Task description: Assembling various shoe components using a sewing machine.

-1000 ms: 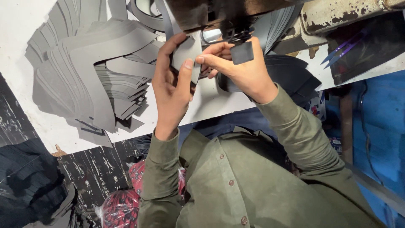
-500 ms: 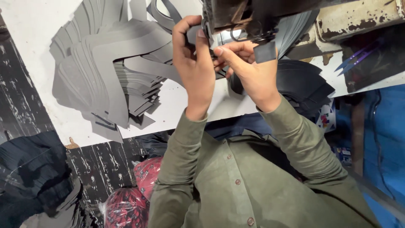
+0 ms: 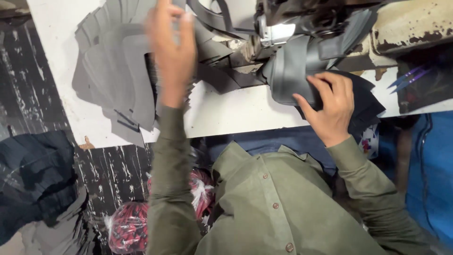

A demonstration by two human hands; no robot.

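Curled dark-grey cut piece [image 3: 293, 75] under right hand [image 3: 330, 106]

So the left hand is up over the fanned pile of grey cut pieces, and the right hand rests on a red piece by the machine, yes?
Not quite: the head view shows the right hand on a dark grey piece, not red. The left hand is indeed over the grey pile.
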